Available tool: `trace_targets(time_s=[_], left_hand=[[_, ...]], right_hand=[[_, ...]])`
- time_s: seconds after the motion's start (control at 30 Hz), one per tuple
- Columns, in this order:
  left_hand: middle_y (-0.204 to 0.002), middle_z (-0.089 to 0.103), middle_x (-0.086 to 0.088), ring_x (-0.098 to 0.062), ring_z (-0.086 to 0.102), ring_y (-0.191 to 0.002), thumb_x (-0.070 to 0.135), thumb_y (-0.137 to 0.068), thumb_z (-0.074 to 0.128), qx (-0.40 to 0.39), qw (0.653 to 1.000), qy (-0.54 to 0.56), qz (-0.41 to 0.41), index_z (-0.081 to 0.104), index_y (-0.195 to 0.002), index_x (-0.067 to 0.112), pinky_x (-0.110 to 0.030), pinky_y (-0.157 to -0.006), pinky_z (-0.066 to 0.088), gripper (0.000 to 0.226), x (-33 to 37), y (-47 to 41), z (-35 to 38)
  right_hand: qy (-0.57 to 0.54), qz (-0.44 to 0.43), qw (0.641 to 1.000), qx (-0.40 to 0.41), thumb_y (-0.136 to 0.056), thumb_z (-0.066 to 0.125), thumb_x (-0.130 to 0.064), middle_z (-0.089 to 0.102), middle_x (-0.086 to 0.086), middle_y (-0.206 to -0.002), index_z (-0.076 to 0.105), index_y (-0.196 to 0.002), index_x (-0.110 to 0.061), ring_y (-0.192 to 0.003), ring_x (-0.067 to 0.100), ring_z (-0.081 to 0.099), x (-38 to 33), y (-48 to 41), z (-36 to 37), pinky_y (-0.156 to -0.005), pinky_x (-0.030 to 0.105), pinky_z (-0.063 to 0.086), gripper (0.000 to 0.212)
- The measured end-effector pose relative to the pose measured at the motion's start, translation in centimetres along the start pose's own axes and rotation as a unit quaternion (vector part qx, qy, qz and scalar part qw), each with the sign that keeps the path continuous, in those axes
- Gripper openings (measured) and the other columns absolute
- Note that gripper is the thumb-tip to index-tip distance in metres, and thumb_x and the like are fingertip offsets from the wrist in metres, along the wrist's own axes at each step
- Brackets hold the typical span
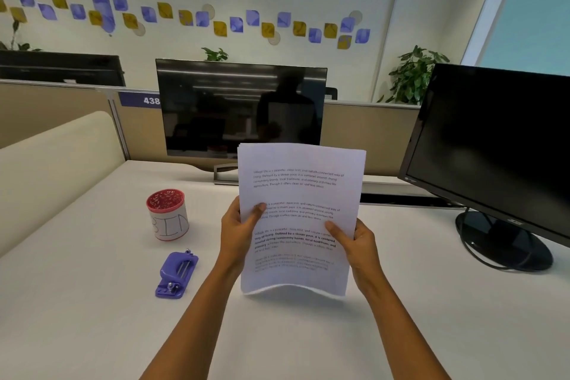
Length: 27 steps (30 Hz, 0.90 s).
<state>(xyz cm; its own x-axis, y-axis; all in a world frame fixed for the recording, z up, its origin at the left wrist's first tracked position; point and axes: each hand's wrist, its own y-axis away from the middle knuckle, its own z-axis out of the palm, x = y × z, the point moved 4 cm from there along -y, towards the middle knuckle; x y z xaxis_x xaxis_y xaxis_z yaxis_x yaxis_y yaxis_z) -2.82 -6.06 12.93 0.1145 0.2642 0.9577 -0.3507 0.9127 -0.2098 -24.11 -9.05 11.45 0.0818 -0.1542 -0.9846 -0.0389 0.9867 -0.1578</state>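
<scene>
1. The sheaf of printed sheets (300,191) looks light, thin and floppy. Its unsupported lower edge bows in a wave, so it would likely buckle if held by one corner. The smooth pages may also slide against each other.
2. The safest hold seems to be on both long side edges, thumb in front and fingers behind, pinched firmly enough to keep the pages together without creasing them.
3. The left hand (239,227) pinches the sheaf's left edge about halfway up. Its thumb lies flat on the printed face, and its other fingers are hidden behind the paper.
4. The right hand (359,242) pinches the right edge a little lower in the same way, thumb on the front.
5. The sheaf stands nearly upright between the hands, above the middle of the desk (92,318) and apparently clear of it, in front of the central monitor (240,108).
6. A purple punch (176,274) and a red pot (168,214) sit towards the desk's left side, well apart from the paper.
</scene>
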Motion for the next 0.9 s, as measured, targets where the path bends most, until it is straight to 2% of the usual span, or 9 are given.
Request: trace_targets(time_s=[0.1,0.23,0.33,0.43,0.57,0.67,0.77,0.9], left_hand=[[-0.100,0.070,-0.002,-0.025,0.070,-0.081,0.025,-0.082,0.064,-0.009,1.000,0.001,0.029,0.058,-0.102,0.025,-0.040,-0.069,0.060,0.021,1.6,-0.3,0.3],[-0.101,0.069,0.000,-0.021,0.069,-0.085,0.024,-0.076,0.070,-0.033,0.999,-0.022,0.026,0.059,-0.101,0.028,-0.030,-0.067,0.060,0.028,2.3,-0.5,0.0],[-0.094,0.070,0.004,-0.016,0.070,-0.078,0.015,-0.080,0.068,-0.042,0.998,-0.043,0.017,0.061,-0.095,0.029,-0.022,-0.059,0.058,0.021,2.1,-0.5,-0.3],[-0.087,0.071,0.007,-0.011,0.071,-0.066,0.013,-0.082,0.065,-0.041,0.998,-0.050,0.022,0.063,-0.092,0.025,-0.021,-0.057,0.058,0.015,2.3,-0.4,-0.1],[-0.076,0.074,0.016,-0.008,0.071,-0.067,0.013,-0.082,0.065,-0.026,0.998,-0.037,0.043,0.065,-0.088,0.026,-0.021,-0.058,0.058,0.014,3.3,-0.8,0.1],[-0.081,0.072,0.016,-0.006,0.070,-0.068,0.014,-0.083,0.064,-0.025,0.997,-0.043,0.055,0.063,-0.088,0.028,-0.019,-0.059,0.057,0.014,3.9,-0.9,0.1],[-0.087,0.069,0.011,-0.002,0.069,-0.070,0.013,-0.083,0.063,-0.034,0.996,-0.054,0.063,0.063,-0.091,0.027,-0.016,-0.057,0.055,0.016,3.9,-0.8,-0.1],[-0.072,0.071,0.023,-0.001,0.069,-0.066,0.013,-0.086,0.060,-0.032,0.995,-0.072,0.067,0.063,-0.085,0.028,-0.012,-0.055,0.054,0.015,3.9,-0.7,-0.3]], right_hand=[[-0.007,-0.020,1.000,0.014,-0.080,0.069,-0.023,0.074,-0.010,-0.082,0.065,-0.090,-0.029,-0.073,0.020,0.069,-1.2,-0.4,0.0,-0.062,0.029,0.059,0.012],[-0.013,-0.017,0.999,-0.032,-0.071,0.072,-0.032,0.074,-0.010,-0.090,0.065,-0.096,-0.030,-0.080,0.018,0.071,-1.8,-0.6,-0.6,-0.066,0.030,0.060,0.026],[-0.004,0.016,0.999,-0.044,-0.075,0.073,-0.023,0.074,-0.005,-0.094,0.065,-0.096,-0.028,-0.082,0.017,0.071,-1.3,-0.5,-1.0,-0.066,0.028,0.059,0.023],[-0.011,0.016,0.999,-0.050,-0.081,0.067,-0.015,0.076,-0.007,-0.084,0.067,-0.093,-0.024,-0.074,0.015,0.072,-1.4,-0.5,-1.0,-0.062,0.027,0.058,0.015],[-0.007,-0.027,0.999,-0.040,-0.079,0.070,-0.019,0.075,-0.014,-0.077,0.066,-0.090,-0.027,-0.067,0.012,0.071,-2.9,-0.5,-0.9,-0.056,0.021,0.056,0.014],[0.016,-0.055,0.998,-0.040,-0.075,0.067,-0.030,0.073,-0.018,-0.079,0.063,-0.094,-0.030,-0.073,0.009,0.070,-4.0,-0.7,-0.8,-0.055,0.019,0.055,0.020],[0.033,-0.054,0.997,-0.040,-0.082,0.066,-0.020,0.069,-0.015,-0.089,0.060,-0.095,-0.032,-0.077,0.013,0.068,-3.8,-0.8,-1.3,-0.056,0.017,0.055,0.019],[0.045,-0.047,0.998,-0.028,-0.083,0.064,-0.016,0.068,-0.011,-0.090,0.062,-0.091,-0.033,-0.080,0.015,0.066,-3.5,-0.8,-1.6,-0.057,0.018,0.056,0.019]])
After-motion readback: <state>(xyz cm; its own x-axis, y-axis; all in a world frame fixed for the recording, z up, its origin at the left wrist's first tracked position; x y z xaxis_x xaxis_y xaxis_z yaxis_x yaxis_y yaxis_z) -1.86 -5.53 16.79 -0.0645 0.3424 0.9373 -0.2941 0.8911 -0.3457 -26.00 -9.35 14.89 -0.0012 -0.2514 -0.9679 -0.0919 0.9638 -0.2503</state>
